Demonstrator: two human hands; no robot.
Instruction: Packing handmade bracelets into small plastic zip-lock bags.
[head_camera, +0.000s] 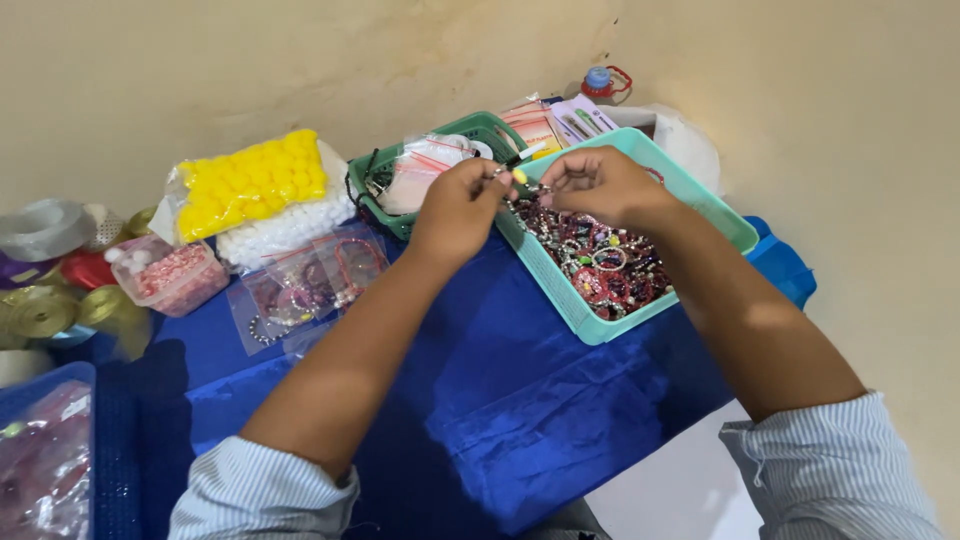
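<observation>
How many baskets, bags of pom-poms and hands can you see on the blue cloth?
Baskets: 2, a teal basket of beaded bracelets and a green basket.
Pom-pom bags: 2, a yellow bag and a white bag.
Hands: 2, left hand and right hand.
Total: 6

Glossy plastic teal tray (585, 322), shiny blue cloth (520, 400), glassy beads (600, 260)
</observation>
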